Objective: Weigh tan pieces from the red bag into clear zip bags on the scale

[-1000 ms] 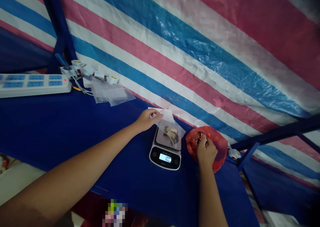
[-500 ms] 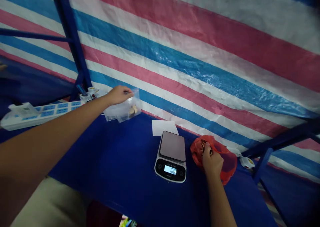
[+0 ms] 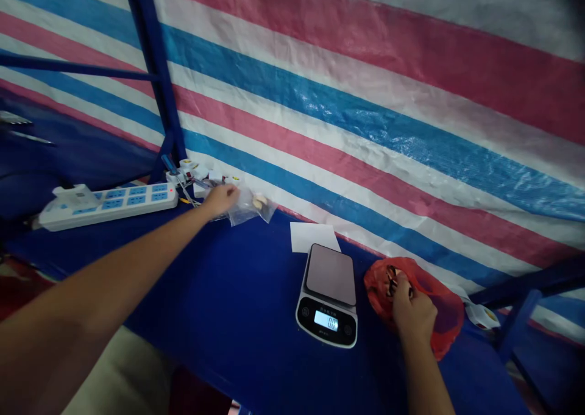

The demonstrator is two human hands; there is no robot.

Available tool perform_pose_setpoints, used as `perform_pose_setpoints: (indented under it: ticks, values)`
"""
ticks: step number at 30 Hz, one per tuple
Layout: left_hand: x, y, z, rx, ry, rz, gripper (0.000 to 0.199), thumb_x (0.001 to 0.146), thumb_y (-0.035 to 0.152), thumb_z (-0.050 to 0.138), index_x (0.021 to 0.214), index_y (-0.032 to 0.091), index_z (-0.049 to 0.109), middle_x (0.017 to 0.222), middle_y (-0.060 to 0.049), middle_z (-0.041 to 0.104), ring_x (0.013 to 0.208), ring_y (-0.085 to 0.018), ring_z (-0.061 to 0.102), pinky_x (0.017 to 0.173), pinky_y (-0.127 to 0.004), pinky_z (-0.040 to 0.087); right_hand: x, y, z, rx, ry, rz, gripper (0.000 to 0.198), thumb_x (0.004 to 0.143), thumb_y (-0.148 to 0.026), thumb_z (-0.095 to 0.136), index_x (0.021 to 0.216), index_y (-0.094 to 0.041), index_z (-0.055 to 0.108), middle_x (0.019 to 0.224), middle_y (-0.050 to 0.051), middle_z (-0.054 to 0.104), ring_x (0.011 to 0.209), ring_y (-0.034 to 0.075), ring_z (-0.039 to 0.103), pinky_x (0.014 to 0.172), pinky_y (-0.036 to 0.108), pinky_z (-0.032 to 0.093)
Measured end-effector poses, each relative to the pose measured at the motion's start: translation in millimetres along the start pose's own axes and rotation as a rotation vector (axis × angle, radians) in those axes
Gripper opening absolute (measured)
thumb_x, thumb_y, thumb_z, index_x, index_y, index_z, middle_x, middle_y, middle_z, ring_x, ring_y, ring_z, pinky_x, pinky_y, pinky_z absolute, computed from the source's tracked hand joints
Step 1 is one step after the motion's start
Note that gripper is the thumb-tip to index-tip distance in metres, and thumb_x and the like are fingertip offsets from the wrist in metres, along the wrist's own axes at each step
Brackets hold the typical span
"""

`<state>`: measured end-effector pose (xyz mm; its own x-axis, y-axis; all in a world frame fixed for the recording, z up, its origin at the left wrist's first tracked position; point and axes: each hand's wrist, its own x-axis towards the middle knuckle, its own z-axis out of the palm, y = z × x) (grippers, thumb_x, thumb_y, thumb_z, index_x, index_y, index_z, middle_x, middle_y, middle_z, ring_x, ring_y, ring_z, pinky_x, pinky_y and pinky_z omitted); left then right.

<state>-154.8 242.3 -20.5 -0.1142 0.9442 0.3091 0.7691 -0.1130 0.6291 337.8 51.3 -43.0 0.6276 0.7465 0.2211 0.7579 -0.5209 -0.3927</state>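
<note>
My left hand (image 3: 222, 199) reaches to the back left, fingers curled together over clear plastic bags (image 3: 240, 212). Whatever is between its fingertips is hidden. Just right of it, a clear bag with pale pieces (image 3: 260, 202) lies against the striped sheet. My right hand (image 3: 414, 308) is at the mouth of a red mesh bag (image 3: 448, 308), its fingers closed on pale, dark-edged pieces (image 3: 392, 280); their kind is unclear. Between the hands stands a digital kitchen scale (image 3: 329, 275) with a bare platform. Its lit display reads 0.0.
A white sheet of paper (image 3: 313, 237) lies behind the scale. On the left is a white power strip (image 3: 114, 206), with small tools and cables (image 3: 183, 180) beside it. A white roll-like item (image 3: 482, 317) sits right of the mesh bag. Blue frame posts (image 3: 155, 67) border the table (image 3: 237, 305).
My left hand has lowered, and the bag with pale pieces now rests to its right. The scale's display has dropped to 0.0. My right hand stays at the mesh bag; the view has shifted.
</note>
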Motion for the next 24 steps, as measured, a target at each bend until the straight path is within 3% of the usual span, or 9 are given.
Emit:
perform_pose_setpoints:
  ticks: [3, 6, 12, 16, 19, 24]
  values:
    - [-31.4, -4.0, 26.0, 0.062, -0.010, 0.022, 0.024, 0.087, 0.036, 0.043, 0.069, 0.022, 0.051, 0.069, -0.005, 0.059, 0.071, -0.022, 0.054, 0.068, -0.032, 0.039, 2.1, 2.1, 3.2, -0.001, -0.001, 0.003, 0.080, 0.094, -0.061, 0.027, 0.088, -0.001, 0.078, 0.084, 0.031, 0.071, 0.082, 0.041, 0.068, 0.076, 0.045, 0.047]
    - [-59.6, 5.7, 34.1, 0.111, -0.035, 0.082, 0.024, 0.090, 0.037, 0.043, 0.071, 0.023, 0.048, 0.078, -0.006, 0.062, 0.081, -0.024, 0.057, 0.074, -0.033, 0.040, 4.2, 5.5, 7.2, 0.000, 0.016, -0.005, 0.077, 0.094, -0.061, 0.028, 0.090, -0.003, 0.079, 0.082, 0.029, 0.071, 0.082, 0.039, 0.068, 0.077, 0.044, 0.047]
    - [-124.7, 35.1, 27.3, 0.174, -0.156, 0.155, 0.026, 0.095, 0.035, 0.037, 0.079, 0.023, 0.053, 0.088, -0.008, 0.066, 0.088, -0.027, 0.061, 0.080, -0.038, 0.042, 6.5, 8.8, 9.1, 0.023, 0.016, -0.037, 0.070, 0.093, -0.059, 0.033, 0.086, -0.006, 0.079, 0.071, 0.025, 0.070, 0.079, 0.037, 0.068, 0.077, 0.043, 0.048]
    - [-150.2, 51.6, 8.2, 0.082, -0.165, 0.174, 0.025, 0.095, 0.033, 0.038, 0.080, 0.023, 0.055, 0.089, -0.008, 0.066, 0.091, -0.027, 0.061, 0.080, -0.038, 0.043, 3.8, 4.2, 5.5, 0.041, -0.014, -0.050, 0.069, 0.093, -0.059, 0.032, 0.087, -0.008, 0.079, 0.078, 0.024, 0.072, 0.079, 0.036, 0.067, 0.076, 0.042, 0.047]
    - [-133.5, 63.5, -17.1, 0.041, -0.113, 0.229, 0.028, 0.095, 0.037, 0.039, 0.080, 0.022, 0.058, 0.086, -0.007, 0.065, 0.085, -0.025, 0.061, 0.077, -0.036, 0.043, 1.3, 0.7, 2.5, 0.054, -0.033, -0.053, 0.070, 0.092, -0.060, 0.030, 0.090, -0.009, 0.079, 0.083, 0.025, 0.073, 0.081, 0.036, 0.066, 0.075, 0.042, 0.046]
    - [-49.0, 71.2, -47.2, 0.005, -0.093, 0.305, 0.032, 0.092, 0.043, 0.043, 0.083, 0.019, 0.063, 0.082, -0.005, 0.066, 0.079, -0.021, 0.060, 0.072, -0.031, 0.041, -0.8, -2.7, -1.2, 0.075, -0.051, -0.036, 0.070, 0.092, -0.059, 0.030, 0.091, -0.009, 0.078, 0.090, 0.026, 0.073, 0.083, 0.037, 0.065, 0.075, 0.042, 0.044]
